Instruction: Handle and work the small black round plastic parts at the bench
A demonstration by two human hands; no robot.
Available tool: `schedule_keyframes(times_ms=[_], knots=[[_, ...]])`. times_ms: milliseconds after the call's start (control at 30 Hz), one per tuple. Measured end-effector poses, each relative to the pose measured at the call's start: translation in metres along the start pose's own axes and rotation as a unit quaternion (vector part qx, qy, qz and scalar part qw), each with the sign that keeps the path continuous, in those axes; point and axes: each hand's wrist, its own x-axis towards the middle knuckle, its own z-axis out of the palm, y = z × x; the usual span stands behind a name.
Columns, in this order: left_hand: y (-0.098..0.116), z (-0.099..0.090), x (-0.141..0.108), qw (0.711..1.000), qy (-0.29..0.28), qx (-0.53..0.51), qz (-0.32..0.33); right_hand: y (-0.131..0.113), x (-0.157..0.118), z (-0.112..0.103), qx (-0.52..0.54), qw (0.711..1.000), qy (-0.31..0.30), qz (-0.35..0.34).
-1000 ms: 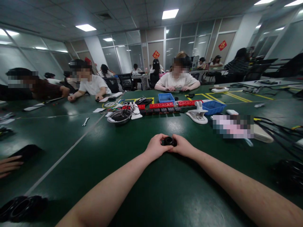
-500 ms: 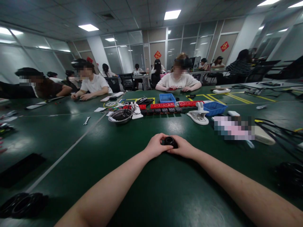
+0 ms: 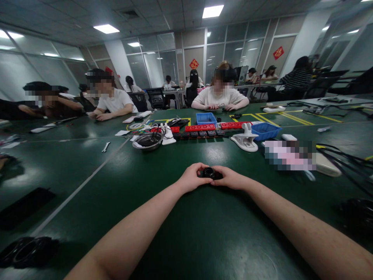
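Note:
Between my two hands is a small black ring-shaped part (image 3: 209, 172) with a round opening facing up. My left hand (image 3: 194, 177) grips it from the left, thumb along its near side and fingers curled behind. From the right, my right hand (image 3: 229, 177) closes on the same part, its thumb tip close to the left thumb. Both hands are low over the green table (image 3: 186, 225). The underside and far side of the part are hidden by my fingers.
Ahead lie red power strips (image 3: 200, 127), blue bins (image 3: 265, 131), a white clamp stand (image 3: 245, 138) and a metal bowl (image 3: 147, 140). A wrench (image 3: 106, 147) is at left. Black ring parts (image 3: 30, 252) lie near left; black cables (image 3: 357, 216) right. Several people sit across.
My right hand has shifted slightly to the right around the black part, showing more of it. My left hand stays almost in place. The view has tilted a little.

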Motion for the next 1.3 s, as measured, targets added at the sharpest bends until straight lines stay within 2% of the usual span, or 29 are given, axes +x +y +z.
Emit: schedule_keyframes(times_ms=[433, 700, 867, 1033, 1100, 1167, 1300], knots=[[0.002, 0.001, -0.001, 1.000, 0.000, -0.002, -0.010, 0.004, 0.002, 0.002, -0.037, 0.998, 0.037, 0.021], [0.008, 0.005, -0.004, 0.999, 0.032, 0.020, -0.028, 0.010, 0.004, 0.009, -0.112, 0.986, 0.111, 0.052], [0.007, 0.009, -0.004, 0.997, 0.054, 0.038, -0.042, 0.005, 0.005, 0.019, -0.206, 0.959, 0.170, 0.092], [0.006, 0.012, -0.004, 0.994, 0.089, 0.057, -0.043, -0.007, 0.003, 0.033, -0.329, 0.907, 0.223, 0.138], [0.006, 0.011, -0.004, 0.994, 0.089, 0.057, -0.031, -0.009, 0.002, 0.033, -0.333, 0.909, 0.214, 0.128], [0.006, 0.007, -0.004, 0.997, 0.060, 0.047, -0.014, -0.009, 0.001, 0.027, -0.297, 0.933, 0.183, 0.088], [0.003, -0.001, -0.002, 1.000, -0.009, 0.017, 0.012, -0.003, 0.000, 0.006, -0.187, 0.980, 0.063, 0.008]])
